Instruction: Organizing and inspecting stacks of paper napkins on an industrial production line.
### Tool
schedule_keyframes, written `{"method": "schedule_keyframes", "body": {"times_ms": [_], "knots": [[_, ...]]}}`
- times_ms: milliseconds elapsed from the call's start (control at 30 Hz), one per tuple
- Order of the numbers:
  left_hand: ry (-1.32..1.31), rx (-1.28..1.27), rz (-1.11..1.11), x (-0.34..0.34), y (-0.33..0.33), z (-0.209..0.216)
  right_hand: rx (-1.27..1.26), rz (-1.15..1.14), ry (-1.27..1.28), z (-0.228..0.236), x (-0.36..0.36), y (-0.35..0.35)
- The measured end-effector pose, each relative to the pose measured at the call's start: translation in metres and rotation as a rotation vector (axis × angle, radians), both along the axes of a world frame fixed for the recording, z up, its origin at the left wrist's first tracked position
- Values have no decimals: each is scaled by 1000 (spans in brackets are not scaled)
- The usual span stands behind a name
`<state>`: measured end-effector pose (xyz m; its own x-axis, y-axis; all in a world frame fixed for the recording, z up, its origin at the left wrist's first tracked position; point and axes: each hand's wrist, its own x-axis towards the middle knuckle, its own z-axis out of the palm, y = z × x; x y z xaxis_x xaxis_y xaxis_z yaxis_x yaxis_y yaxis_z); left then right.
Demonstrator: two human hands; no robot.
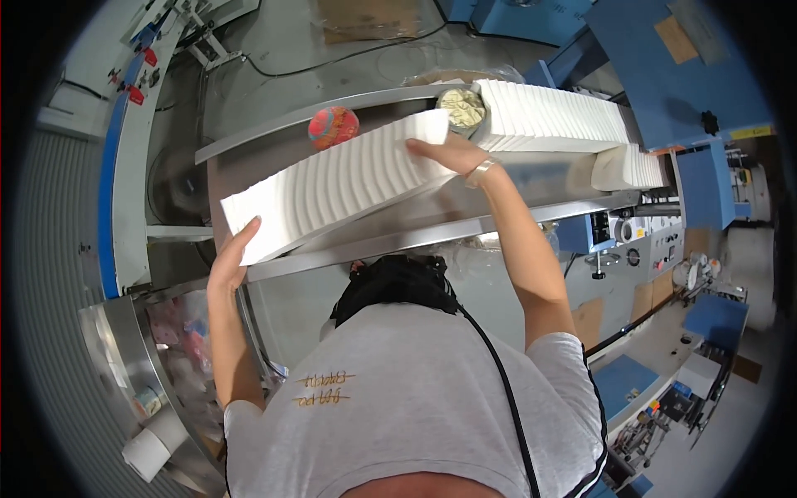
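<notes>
A long row of white, folded paper-like sheets, pressed together on edge, spans the space between my hands. My left hand is closed on its near-left end, thumb on top. At the far-right end my right hand grips it, with the thumb over the upper face and the other fingers partly hidden. The row slants above a long metal trough; whether it touches the trough, I cannot tell. Just beyond the row lies a round red patterned piece. Past my right hand sits a round container with crinkled gold-coloured foil.
Another long white sheet stack lies along the trough's far side, and a shorter stack at its right end. Blue machine housings stand at the right. A blue-edged machine frame is at the left, and a white roll lower left.
</notes>
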<state>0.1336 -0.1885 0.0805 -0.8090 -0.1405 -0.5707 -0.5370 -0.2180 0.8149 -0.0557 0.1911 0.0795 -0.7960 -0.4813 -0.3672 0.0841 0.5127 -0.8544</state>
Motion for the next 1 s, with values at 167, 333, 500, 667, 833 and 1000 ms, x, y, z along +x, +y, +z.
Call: {"method": "schedule_keyframes", "body": {"times_ms": [167,333,500,667,833,1000], "knots": [[40,-63,-11,3,8,-8,820,-4,243,57,16,-10],[52,-88,-11,-10,25,5,431,-148,1036,44,4,-64],[102,47,73,7,2,-6,516,138,349,34,-17,-180],[132,-7,3,-12,4,-24,404,-81,398,28,-17,-173],[92,4,61,3,1,-8,-46,-398,1052,85,36,-87],[22,-79,87,1,-3,-10,558,-753,1154,123,74,60]]}}
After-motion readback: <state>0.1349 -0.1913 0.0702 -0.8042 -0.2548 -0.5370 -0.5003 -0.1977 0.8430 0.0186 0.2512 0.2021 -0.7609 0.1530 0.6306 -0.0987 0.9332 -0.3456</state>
